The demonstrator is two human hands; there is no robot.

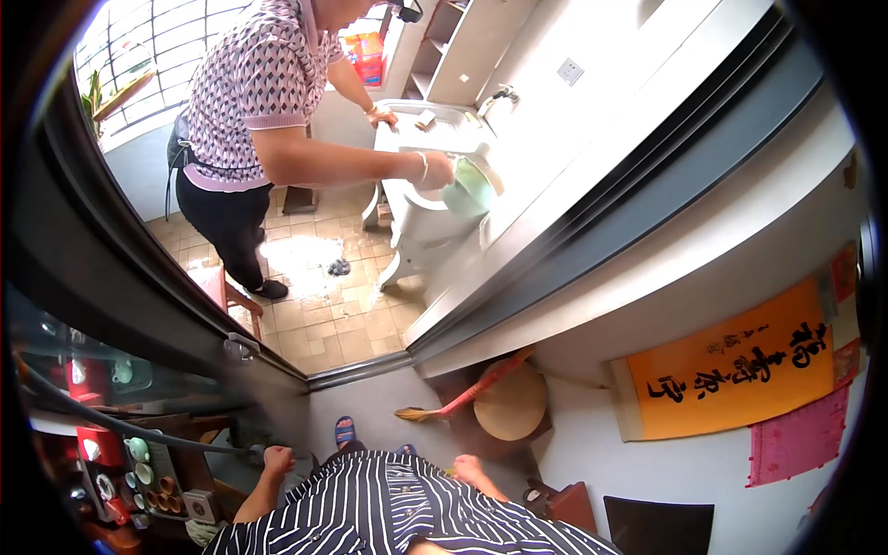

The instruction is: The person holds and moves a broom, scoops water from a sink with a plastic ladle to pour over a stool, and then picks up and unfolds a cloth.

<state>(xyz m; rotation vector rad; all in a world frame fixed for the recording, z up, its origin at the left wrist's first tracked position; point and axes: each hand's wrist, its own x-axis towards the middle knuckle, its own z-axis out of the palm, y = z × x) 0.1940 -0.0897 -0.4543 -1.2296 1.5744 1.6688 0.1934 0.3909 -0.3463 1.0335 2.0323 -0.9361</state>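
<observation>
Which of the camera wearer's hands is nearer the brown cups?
Left. The left hand is right of the brown cups; the right hand is much farther right.

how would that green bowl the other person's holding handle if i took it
The green bowl is probably light, since the other person's hand holds it out alone. Its smooth-looking surface could be slippery, especially if wet.

Looks like a home (slippers (345, 429) worn indoors), a room opening onto a wash area. Beyond the door sill (361, 372): sink (421, 222), tap (504, 93), floor tiles (319, 319), barred window (157, 51). On the near side of the door sill: teacups (167, 492) to its left; broom (462, 399) and orange calligraphy scroll (721, 365) to its right.
</observation>
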